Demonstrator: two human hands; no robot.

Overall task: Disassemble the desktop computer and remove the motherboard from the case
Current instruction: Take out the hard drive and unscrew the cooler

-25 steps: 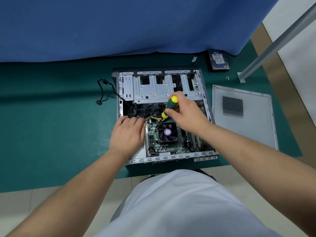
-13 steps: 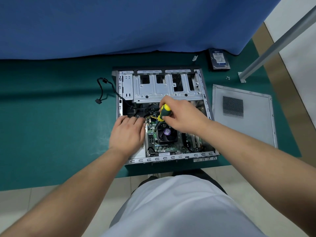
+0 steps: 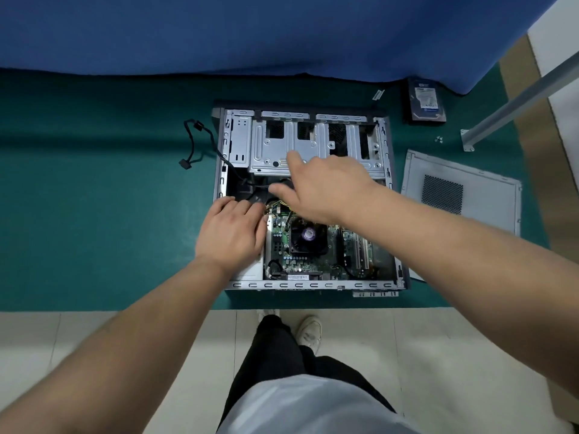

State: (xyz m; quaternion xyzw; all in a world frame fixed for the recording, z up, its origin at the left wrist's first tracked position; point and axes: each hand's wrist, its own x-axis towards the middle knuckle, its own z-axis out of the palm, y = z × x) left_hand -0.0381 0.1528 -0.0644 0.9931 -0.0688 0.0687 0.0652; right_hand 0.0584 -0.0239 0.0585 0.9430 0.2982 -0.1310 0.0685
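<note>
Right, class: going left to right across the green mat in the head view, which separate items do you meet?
Loose black cable → open computer case → detached side panel; at the back, the hard drive sits right of the case.

Two bare forearms, no sleeves reaching wrist or elbow, no watch, rings or gloves on either the left hand (image 3: 230,234) or the right hand (image 3: 322,186). Short, plain fingernails where visible. Lower down, a light grey-white shirt (image 3: 313,405) — smooth fabric, no print or logo showing. Beneath it, black trousers (image 3: 282,349), loose in the leg, slightly creased. On the feet, off-white sneakers (image 3: 310,332) with pale laces and a chunky sole — one shoe mostly hidden behind the trouser leg.
</note>
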